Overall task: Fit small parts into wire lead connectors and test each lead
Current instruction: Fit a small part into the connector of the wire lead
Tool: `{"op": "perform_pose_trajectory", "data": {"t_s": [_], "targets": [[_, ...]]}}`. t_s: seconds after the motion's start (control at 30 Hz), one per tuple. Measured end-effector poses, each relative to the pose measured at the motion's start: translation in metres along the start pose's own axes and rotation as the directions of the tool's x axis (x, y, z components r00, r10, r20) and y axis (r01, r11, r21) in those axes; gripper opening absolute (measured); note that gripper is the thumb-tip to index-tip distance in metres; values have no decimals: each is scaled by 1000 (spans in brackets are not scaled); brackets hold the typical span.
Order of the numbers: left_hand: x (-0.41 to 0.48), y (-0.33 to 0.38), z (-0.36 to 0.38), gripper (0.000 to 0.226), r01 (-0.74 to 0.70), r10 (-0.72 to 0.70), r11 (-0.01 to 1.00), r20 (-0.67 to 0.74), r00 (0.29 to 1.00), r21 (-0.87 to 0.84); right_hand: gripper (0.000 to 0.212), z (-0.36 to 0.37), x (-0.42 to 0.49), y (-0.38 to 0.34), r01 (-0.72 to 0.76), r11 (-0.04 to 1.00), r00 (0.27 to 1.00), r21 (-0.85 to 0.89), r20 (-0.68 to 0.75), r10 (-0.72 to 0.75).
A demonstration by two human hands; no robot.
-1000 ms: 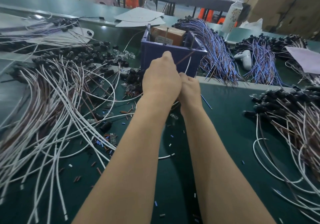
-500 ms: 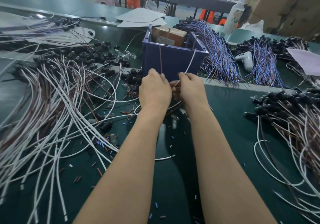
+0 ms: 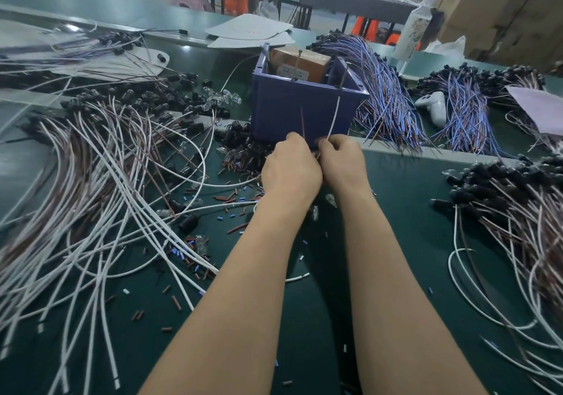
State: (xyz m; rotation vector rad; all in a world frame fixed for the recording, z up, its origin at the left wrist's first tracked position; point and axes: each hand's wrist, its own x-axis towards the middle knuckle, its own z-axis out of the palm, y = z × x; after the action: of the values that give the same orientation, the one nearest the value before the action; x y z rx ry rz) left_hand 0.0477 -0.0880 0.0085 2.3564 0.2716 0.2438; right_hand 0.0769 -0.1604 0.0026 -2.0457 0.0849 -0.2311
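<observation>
A thin white wire (image 3: 334, 114) and a thin brown wire (image 3: 303, 123) stand almost upright, side by side. Similar leads (image 3: 100, 163) with black plastic connectors (image 3: 170, 102) lie heaped on the dark green surface (image 3: 411, 211).

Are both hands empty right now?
No, the right hand pinches a white wire and the left hand holds a thin brown wire, both sticking up.

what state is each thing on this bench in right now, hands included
blue plastic bin, upright, open-topped
brown cardboard box, standing inside the bin
thin brown wire, held, end pointing up
white wire, held, curving up in front of the bin
left hand, fingers curled, pinching the brown wire
right hand, fingers curled, pinching the white wire
white plastic bottle, upright
</observation>
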Motion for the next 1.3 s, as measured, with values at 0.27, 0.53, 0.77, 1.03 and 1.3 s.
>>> {"op": "perform_pose_trajectory", "data": {"t_s": [0.27,0.53,0.77,1.03,1.3], "targets": [[4,-3,-5,24,-30,20,994,-96,995,-109,15,9,-7,-2,92,982,990,167,-117,-73],[9,-10,-8,22,-47,30,994,-171,985,-96,19,10,-14,-4,161,961,980,224,-150,-129],[4,-2,-7,20,-184,167,981,-225,960,-55,21,13,-18,0,161,942,963,293,-257,-84],[-3,0,5,21,-210,212,977,-142,967,31,34,6,-10,5,162,886,909,434,-415,37],[-1,-2,3,20,-197,185,979,-199,962,-45,17,9,-12,6,214,922,926,323,-369,-85]]}}
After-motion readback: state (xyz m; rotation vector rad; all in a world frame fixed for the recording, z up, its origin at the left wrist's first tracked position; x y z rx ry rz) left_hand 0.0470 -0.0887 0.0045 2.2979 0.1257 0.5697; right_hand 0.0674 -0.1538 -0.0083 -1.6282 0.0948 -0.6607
